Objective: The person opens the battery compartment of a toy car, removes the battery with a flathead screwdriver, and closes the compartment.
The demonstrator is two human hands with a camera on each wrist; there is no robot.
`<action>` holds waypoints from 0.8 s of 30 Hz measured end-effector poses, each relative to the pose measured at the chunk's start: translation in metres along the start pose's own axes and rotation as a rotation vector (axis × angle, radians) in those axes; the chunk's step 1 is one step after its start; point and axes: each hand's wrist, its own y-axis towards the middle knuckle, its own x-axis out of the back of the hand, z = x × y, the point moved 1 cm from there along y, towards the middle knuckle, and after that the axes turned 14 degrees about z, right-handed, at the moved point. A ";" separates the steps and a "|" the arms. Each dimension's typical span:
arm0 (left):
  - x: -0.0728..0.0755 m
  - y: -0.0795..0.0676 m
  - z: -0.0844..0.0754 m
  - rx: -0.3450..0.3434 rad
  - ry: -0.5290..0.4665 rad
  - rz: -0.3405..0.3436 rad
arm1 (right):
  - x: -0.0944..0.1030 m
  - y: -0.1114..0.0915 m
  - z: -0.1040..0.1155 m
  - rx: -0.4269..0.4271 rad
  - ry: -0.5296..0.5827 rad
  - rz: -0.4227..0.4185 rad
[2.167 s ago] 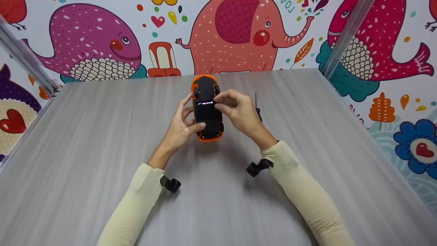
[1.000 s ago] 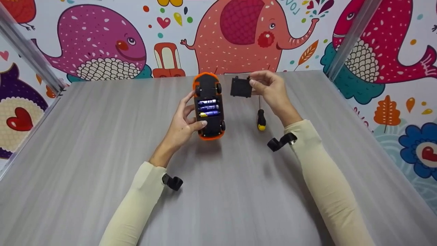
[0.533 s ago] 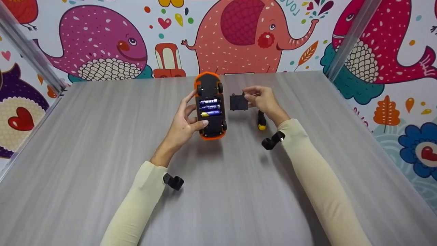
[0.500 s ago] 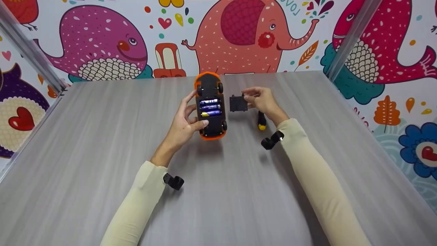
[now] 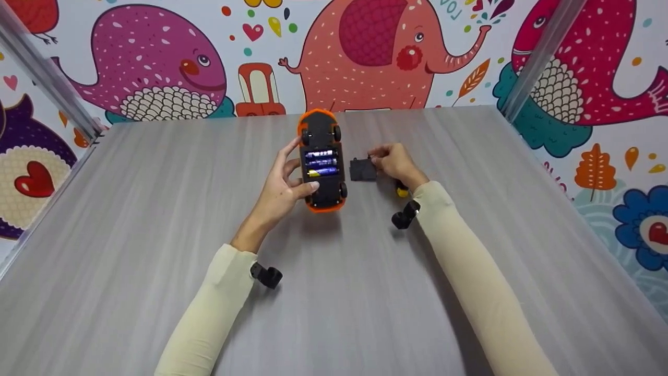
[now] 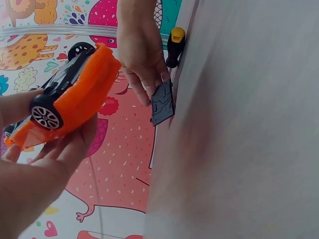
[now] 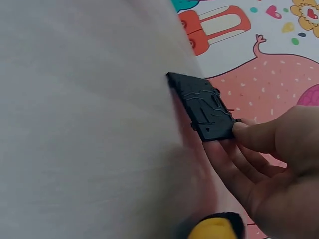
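My left hand (image 5: 277, 190) grips an orange toy car (image 6: 87, 94) above the table, its black underside turned toward me in the head view. Several batteries (image 5: 321, 163) with purple wrappers lie in the car's uncovered compartment. Thumb and fingers of my right hand (image 5: 395, 161) pinch a black battery cover (image 7: 204, 107) by one edge, just right of the car. In the right wrist view the cover is tilted close over the tabletop. A screwdriver (image 6: 176, 47) with a black and yellow handle lies beside the right hand, mostly hidden behind it in the head view.
The grey wood-grain table (image 5: 156, 209) runs back to a wall (image 5: 365, 52) printed with cartoon animals. Metal posts (image 5: 540, 62) rise at the back corners. A small black camera (image 5: 267, 275) sits on the left wrist.
The right hand has lifted the battery cover off the car, uncovering the batteries, carried it right, then lowered it toward the table. The left hand keeps holding the car nearly still.
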 end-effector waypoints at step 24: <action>0.003 0.003 0.014 0.157 -0.053 -0.003 | 0.004 -0.014 0.002 -0.033 -0.035 0.013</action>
